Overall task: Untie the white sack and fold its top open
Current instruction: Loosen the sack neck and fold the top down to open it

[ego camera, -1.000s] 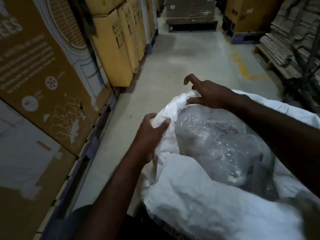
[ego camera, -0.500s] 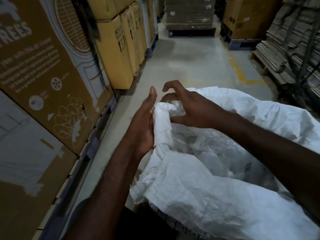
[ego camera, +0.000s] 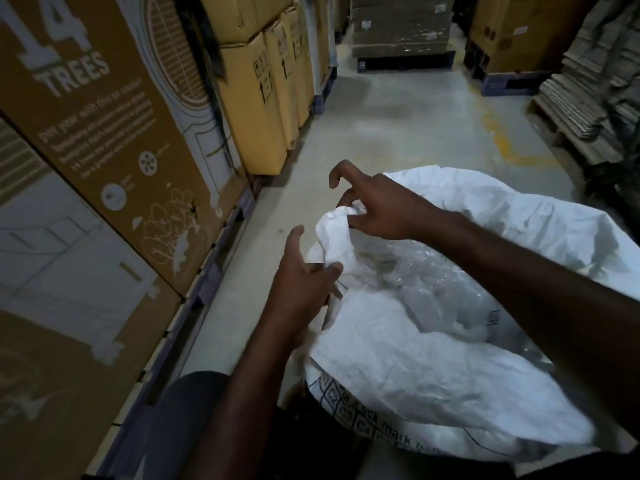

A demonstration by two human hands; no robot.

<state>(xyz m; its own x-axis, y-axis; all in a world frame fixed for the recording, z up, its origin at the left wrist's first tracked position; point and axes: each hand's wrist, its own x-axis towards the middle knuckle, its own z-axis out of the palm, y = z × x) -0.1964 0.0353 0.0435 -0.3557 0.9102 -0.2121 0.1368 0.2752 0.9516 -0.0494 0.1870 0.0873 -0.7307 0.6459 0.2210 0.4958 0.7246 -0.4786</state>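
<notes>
A white woven sack point(ego camera: 426, 372) stands open in front of me, its rim rolled outward, black print low on its near side. Clear plastic liner point(ego camera: 429, 289) shows in its mouth. My right hand point(ego camera: 377, 206) is at the far left of the rim and pinches a bunched fold of the white fabric point(ego camera: 334, 223) with thumb and fingers, index finger raised. My left hand point(ego camera: 304, 275) is lower on the same left edge, fingers loosely curled against the fabric, thumb up; a firm grip is not visible.
Tall printed cardboard boxes point(ego camera: 104, 168) on pallets line the left. Yellow-brown cartons point(ego camera: 263, 91) stand further along. Wrapped pallets point(ego camera: 401, 26) stand at the aisle's end, flattened cardboard stacks point(ego camera: 588, 98) on the right. Grey concrete floor point(ego camera: 398, 126) runs between.
My left hand let go of the rim, went flat against the sack's side, then dropped lower with curled fingers. My right hand moved left along the rim and pinches the bunched fold.
</notes>
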